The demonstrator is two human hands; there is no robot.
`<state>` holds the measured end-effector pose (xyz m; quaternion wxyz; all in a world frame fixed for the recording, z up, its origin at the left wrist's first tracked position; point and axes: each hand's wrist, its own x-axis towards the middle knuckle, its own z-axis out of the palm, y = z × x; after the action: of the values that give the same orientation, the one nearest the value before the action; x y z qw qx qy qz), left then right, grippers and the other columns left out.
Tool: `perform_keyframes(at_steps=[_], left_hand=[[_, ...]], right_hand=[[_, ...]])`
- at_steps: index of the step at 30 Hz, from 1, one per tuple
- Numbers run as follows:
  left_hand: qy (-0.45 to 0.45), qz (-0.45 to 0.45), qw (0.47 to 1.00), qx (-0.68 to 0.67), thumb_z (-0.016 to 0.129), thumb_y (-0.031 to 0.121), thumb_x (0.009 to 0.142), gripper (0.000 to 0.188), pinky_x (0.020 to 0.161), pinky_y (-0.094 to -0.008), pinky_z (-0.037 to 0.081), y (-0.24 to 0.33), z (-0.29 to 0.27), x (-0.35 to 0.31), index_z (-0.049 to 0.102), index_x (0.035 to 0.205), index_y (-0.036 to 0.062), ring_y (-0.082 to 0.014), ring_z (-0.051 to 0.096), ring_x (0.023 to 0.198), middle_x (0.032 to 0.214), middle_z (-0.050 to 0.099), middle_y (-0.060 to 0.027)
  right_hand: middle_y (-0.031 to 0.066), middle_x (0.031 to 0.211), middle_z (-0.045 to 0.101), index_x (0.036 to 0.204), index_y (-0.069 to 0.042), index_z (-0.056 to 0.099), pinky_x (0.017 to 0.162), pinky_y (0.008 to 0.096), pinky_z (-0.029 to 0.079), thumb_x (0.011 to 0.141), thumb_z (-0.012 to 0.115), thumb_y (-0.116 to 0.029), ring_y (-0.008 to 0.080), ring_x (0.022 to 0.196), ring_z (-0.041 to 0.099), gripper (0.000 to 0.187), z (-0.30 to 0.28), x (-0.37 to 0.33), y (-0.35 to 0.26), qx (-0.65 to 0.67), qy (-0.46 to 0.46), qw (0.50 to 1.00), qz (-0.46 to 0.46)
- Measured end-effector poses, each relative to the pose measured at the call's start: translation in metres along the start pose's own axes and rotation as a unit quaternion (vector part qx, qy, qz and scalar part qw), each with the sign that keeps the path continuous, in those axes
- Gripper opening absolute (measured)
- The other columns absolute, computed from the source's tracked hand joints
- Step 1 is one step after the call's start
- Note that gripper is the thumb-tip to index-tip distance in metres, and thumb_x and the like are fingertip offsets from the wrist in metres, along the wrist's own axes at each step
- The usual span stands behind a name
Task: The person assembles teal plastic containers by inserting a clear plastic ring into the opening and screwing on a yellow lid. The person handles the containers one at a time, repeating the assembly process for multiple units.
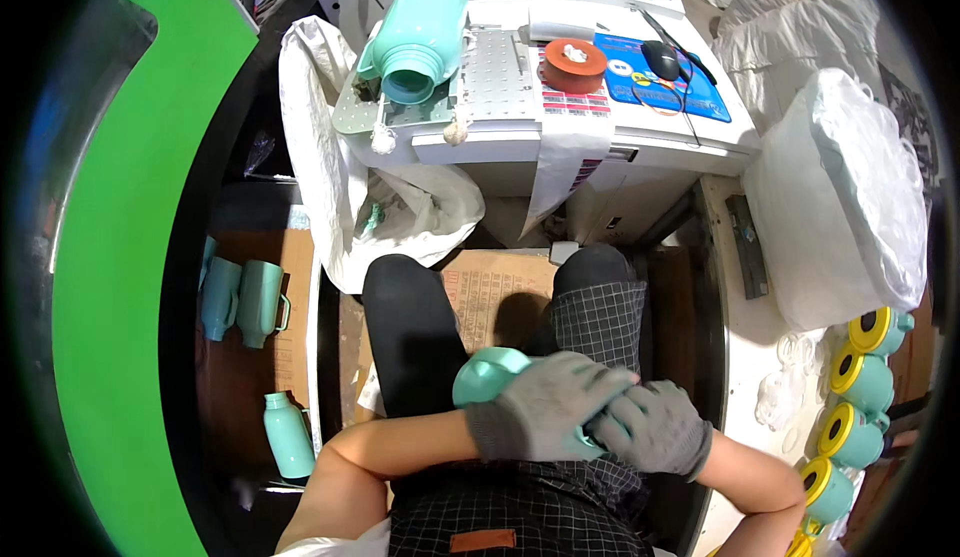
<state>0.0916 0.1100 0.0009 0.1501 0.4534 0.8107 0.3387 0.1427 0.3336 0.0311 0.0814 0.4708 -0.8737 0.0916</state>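
Observation:
A mint-green vacuum jug (pixel 490 372) lies across my lap, its rounded end to the left and much of its body hidden under my gloves. My left hand (pixel 555 405), in a grey knitted glove, is closed over the jug's body from above. At the jug's other end, my right hand (pixel 655 429), gloved the same way, curls its fingers around the neck. The fingertips of both hands meet there, so the mouth barely shows. A second mint-green jug (pixel 425 22) lies on the white machine in front, its open mouth facing me.
The white machine (pixel 490 127) carries an orange tape roll (pixel 574 67), a label strip and a black mouse (pixel 660 60). A white sack (pixel 335 197) hangs at its left. Several jugs (pixel 288 437) lie in the left box. Yellow-topped jugs (pixel 858 377) and a white bag (pixel 835 207) are at right.

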Motion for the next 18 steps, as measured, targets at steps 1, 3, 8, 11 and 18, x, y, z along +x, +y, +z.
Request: perform_keyframes(at_steps=[1, 3, 8, 11, 18], left_hand=[[0.017, -0.013, 0.999, -0.03, 0.088, 0.038, 0.078, 0.094, 0.104, -0.0468, 0.052, -0.008, -0.011, -0.011, 0.041, 0.151, 0.002, -0.0314, 0.066, 0.112, 0.121, 0.065, -0.0152], [0.111, -0.014, 0.99, -0.085, 0.089, 0.037, 0.078, 0.09, 0.1, -0.0472, 0.054, -0.027, -0.014, -0.044, 0.044, 0.149, 0.0052, -0.033, 0.068, 0.11, 0.121, 0.065, -0.0153], [0.153, 0.073, 0.984, -0.052, 0.086, 0.038, 0.078, 0.086, 0.098, -0.0495, 0.053, 0.001, -0.029, -0.069, 0.047, 0.15, 0.0098, -0.0371, 0.067, 0.111, 0.12, 0.065, -0.0178], [0.122, 0.083, 0.988, -0.044, 0.084, 0.04, 0.081, 0.084, 0.102, -0.0491, 0.051, 0.004, -0.018, -0.073, 0.048, 0.151, 0.0102, -0.0352, 0.063, 0.118, 0.125, 0.064, -0.0162], [0.111, 0.018, 0.993, 0.02, 0.093, 0.035, 0.066, 0.076, 0.097, -0.0437, 0.051, -0.001, -0.078, -0.05, 0.062, 0.13, 0.0087, -0.0302, 0.064, 0.112, 0.12, 0.066, -0.0097]], right_hand=[[0.0053, 0.085, 0.059, 0.09, -0.012, 0.067, 0.058, 0.0333, 0.049, 0.081, 0.073, -0.026, 0.0215, 0.075, 0.061, 0.018, -0.008, -0.013, 0.001, 0.036, 0.069, 0.994, 0.071], [0.0052, 0.086, 0.057, 0.09, -0.011, 0.064, 0.058, 0.0316, 0.047, 0.088, 0.069, -0.028, 0.0199, 0.074, 0.058, 0.018, -0.012, -0.03, 0.003, 0.103, 0.283, 0.931, 0.205], [0.0172, 0.114, 0.062, 0.124, -0.001, 0.058, 0.091, 0.042, 0.049, 0.088, 0.076, -0.022, 0.0325, 0.104, 0.061, 0.046, 0.077, 0.076, 0.016, 0.146, 0.498, 0.804, 0.29], [0.0312, 0.15, 0.046, 0.152, 0.004, 0.044, 0.119, 0.052, 0.036, 0.086, 0.082, -0.021, 0.0493, 0.143, 0.042, 0.08, 0.11, 0.174, 0.028, 0.307, 0.314, 0.85, 0.29], [0.0202, 0.129, 0.063, 0.123, -0.001, 0.065, 0.105, 0.0437, 0.048, 0.09, 0.078, -0.014, 0.0353, 0.122, 0.061, 0.038, 0.097, 0.092, 0.029, 0.289, 0.405, 0.804, 0.326]])
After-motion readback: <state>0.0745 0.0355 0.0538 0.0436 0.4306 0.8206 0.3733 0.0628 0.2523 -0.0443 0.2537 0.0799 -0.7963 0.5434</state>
